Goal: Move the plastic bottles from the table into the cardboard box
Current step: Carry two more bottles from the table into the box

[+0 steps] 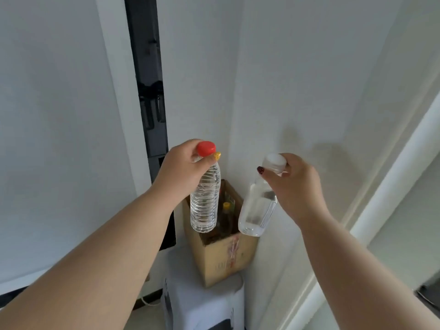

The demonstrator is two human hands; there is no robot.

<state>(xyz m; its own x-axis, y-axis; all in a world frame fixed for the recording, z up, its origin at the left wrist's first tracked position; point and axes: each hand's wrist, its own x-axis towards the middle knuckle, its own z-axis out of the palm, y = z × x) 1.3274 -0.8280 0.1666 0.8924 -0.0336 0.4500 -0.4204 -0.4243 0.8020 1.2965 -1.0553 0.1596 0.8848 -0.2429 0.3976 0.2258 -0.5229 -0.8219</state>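
The left hand point(183, 167) pinches a clear, ribbed plastic bottle with a red screw cap point(205, 194) at its neck, fingers curled just under the cap, a yellow-painted thumbnail showing against the shoulder of the bottle. This bottle hangs upright, its body ringed with horizontal ridges and seemingly full of clear liquid, its base level with the open top of a tall brown cardboard box point(221, 256). The right hand point(295, 184) grips a smooth, clear plastic bottle with a translucent white cap point(258, 206) around the neck and cap, a dark red nail visible on one finger. This second bottle is tilted, its cap up toward the hand and its rounded base swung down and left, hanging over the box's right edge; its walls are plain and mostly see-through, with a greyish patch near the shoulder. The two hands are apart, each holding its own bottle above the box. Inside the box stands an amber bottle with a yellow cap point(226, 215), between the two held bottles as seen from the head camera. The box stands in a corner of white walls, on a white stool-like stand point(209, 303).
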